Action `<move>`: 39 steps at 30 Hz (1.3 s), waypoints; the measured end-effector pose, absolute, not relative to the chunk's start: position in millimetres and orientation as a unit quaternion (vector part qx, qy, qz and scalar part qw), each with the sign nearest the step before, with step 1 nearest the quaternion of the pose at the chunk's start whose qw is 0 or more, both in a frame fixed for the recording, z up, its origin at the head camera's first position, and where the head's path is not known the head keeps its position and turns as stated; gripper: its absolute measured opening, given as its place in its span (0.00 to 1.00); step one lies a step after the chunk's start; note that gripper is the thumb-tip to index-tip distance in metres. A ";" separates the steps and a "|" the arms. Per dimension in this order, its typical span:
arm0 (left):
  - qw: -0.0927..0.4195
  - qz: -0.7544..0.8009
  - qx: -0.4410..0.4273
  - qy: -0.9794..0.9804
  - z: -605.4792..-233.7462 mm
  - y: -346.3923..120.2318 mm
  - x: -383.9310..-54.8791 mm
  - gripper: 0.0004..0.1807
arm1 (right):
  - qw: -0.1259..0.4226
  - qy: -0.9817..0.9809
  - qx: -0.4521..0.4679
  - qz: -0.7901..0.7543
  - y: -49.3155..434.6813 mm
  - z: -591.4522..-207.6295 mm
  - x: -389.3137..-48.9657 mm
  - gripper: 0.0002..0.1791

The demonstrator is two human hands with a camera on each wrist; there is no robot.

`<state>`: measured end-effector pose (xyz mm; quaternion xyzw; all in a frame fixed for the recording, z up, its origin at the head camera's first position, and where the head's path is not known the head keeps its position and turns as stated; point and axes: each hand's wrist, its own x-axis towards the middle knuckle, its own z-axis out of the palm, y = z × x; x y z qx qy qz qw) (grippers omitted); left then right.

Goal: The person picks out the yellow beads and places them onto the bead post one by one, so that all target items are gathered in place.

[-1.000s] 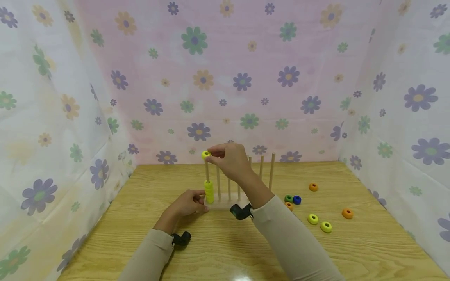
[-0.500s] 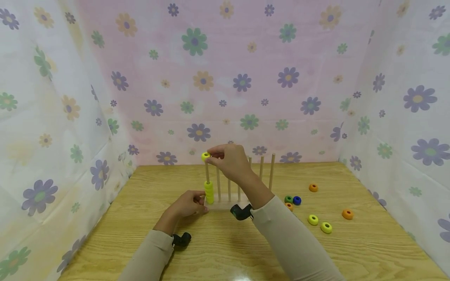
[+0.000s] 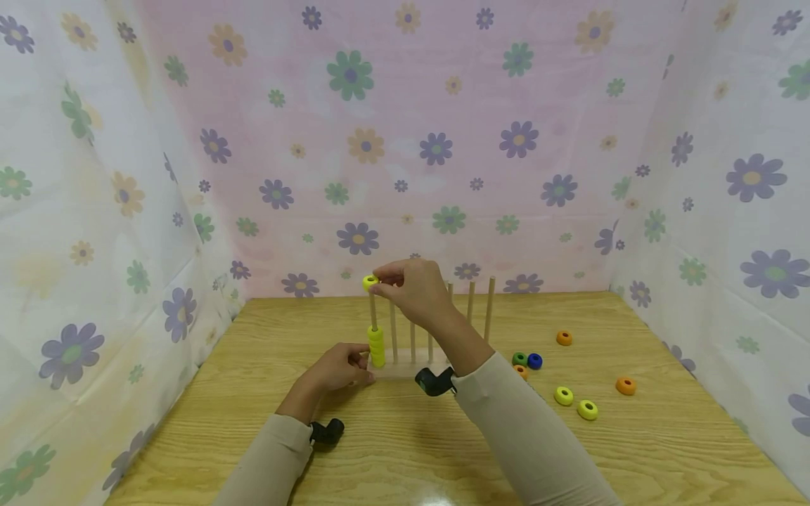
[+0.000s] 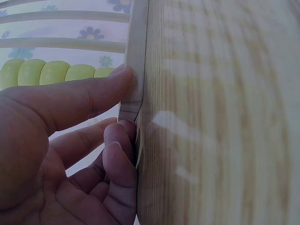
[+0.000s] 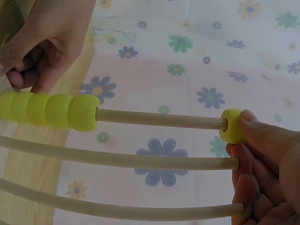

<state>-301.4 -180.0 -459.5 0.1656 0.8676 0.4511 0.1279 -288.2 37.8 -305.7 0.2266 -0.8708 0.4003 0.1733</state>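
At the top of the leftmost peg, my right hand pinches a yellow bead between thumb and fingers. The right wrist view has the peg's tip in the hole of this bead. Lower on the same peg sits a stack of several yellow beads. My left hand grips the left end of the wooden rack's base; in the left wrist view its thumb presses the front of the base. Several bare pegs stand right of the stack, partly hidden by my right hand and forearm.
To the right on the wooden table lie loose beads: a green one, a blue one, two yellow ones and orange ones. Flowered cloth walls off the back and both sides.
The pinched yellow bead sits very slightly lower at the peg's top than a second ago. Both hands otherwise keep their places.
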 end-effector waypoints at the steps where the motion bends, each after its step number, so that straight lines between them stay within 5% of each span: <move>1: 0.127 0.451 0.166 0.868 -459.6 -180.2 -301.4 0.32 | 0.173 -0.871 0.227 0.400 37.8 -305.7 -288.2 0.13; 39: 0.121 0.447 0.162 0.871 -457.8 -179.8 -300.2 0.31 | 0.172 -0.873 0.235 0.391 39.5 -304.6 -288.3 0.13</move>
